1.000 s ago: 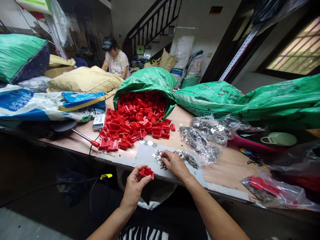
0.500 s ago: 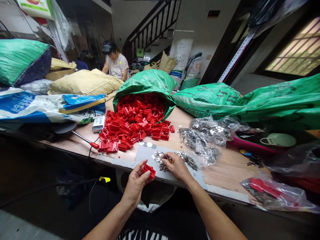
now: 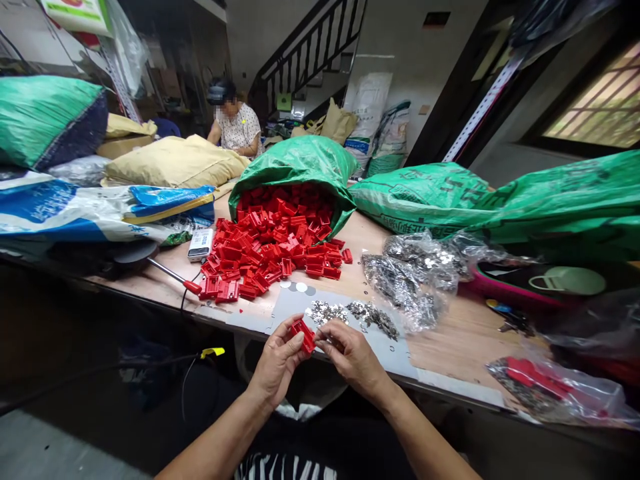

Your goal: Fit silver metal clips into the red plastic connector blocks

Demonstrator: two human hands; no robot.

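Between the fingers and thumb of my left hand (image 3: 281,360) is a red plastic part (image 3: 304,335), a small open-sided housing. My right hand (image 3: 350,350) is pinched at the right end of that part; what its fingertips hold, if anything, is too small to make out. Just beyond my hands, a pile of shiny small metal pieces (image 3: 327,312) lies on a grey sheet (image 3: 293,307), with a darker pile of small metal parts (image 3: 373,319) to its right. Many like red parts (image 3: 255,257) spill from a green sack (image 3: 300,157) behind.
Clear bags of metal parts (image 3: 405,287) lie right of the sheet. A red-handled tool (image 3: 191,287) and a white device (image 3: 200,245) sit left of the red heap. Green sacks (image 3: 425,193) line the back; another person (image 3: 240,127) sits beyond.
My right hand has come from the shiny metal pile toward me and left, up against the red part. My left hand still holds the part, raised slightly and turned.
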